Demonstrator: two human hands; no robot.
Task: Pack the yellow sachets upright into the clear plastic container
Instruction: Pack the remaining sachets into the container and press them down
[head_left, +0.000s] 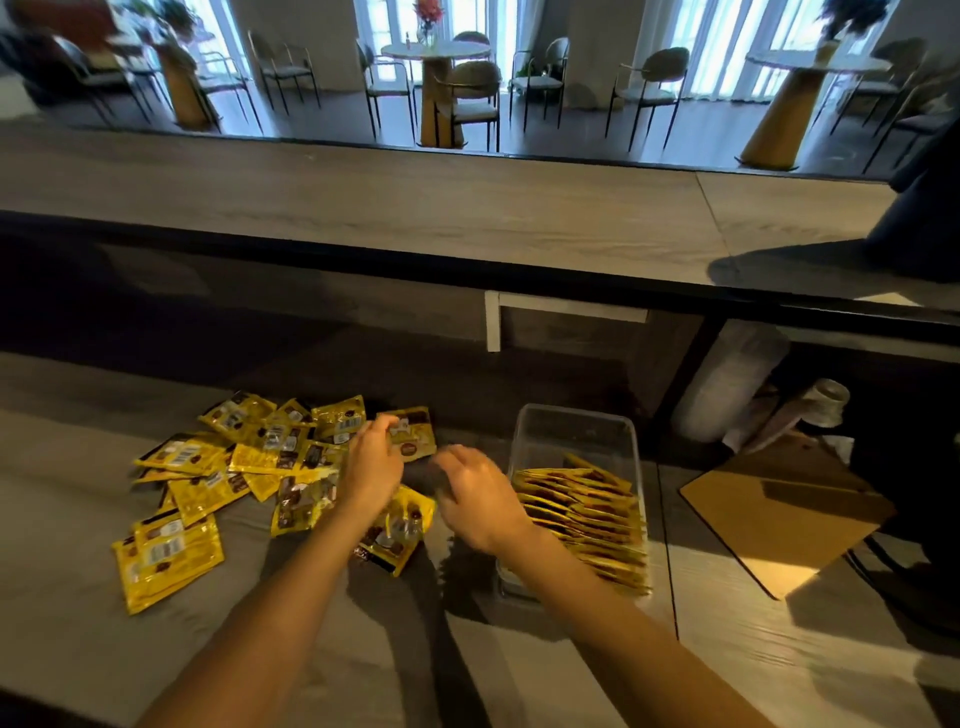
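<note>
A loose pile of yellow sachets (249, 457) lies flat on the grey counter, left of centre. My left hand (371, 462) is over the pile's right edge, its fingertips pinching one yellow sachet (415, 434) at the far side. Another sachet (397, 530) lies under my left wrist. My right hand (478, 499) hovers between the pile and the clear plastic container (574, 426), fingers curled loosely, nothing in it. The container's near half holds a row of several sachets (587, 519) standing on edge; its far half is bare.
A brown board (784, 525) lies on the counter right of the container. Rolled items and a cup (826, 402) sit behind it at the right. A raised bar ledge (415, 208) runs across above the work surface.
</note>
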